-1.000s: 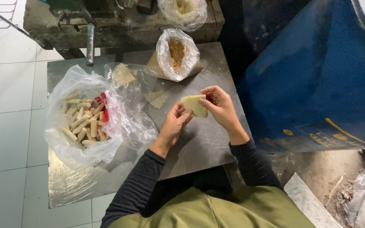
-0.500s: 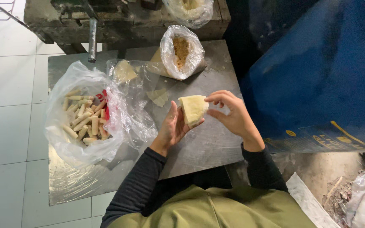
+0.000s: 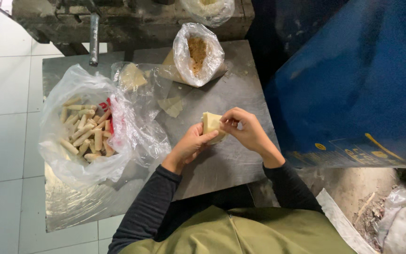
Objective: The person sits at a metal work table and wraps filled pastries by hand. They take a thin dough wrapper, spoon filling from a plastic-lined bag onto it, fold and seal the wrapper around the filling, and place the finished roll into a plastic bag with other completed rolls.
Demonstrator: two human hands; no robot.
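A pale yellow square wrapper sheet is held upright between both hands over the grey metal table. My left hand supports it from below with the thumb on its lower edge. My right hand pinches its right side with fingers curled. To the left lies an open clear plastic bag holding several finished pale rolls. Farther back stands a small plastic bag of brown crumbly filling. Loose wrapper pieces lie on the table between the bags.
A large blue drum fills the right side. A dark metal bench with a pipe handle runs along the far edge, with another plastic bag on it. White floor tiles lie left; debris and a sack lie at lower right.
The wrapper went from lying flatter in my hands to being held up, then folded narrower. Both hands stayed over the table's right part, the right hand moving in closer.
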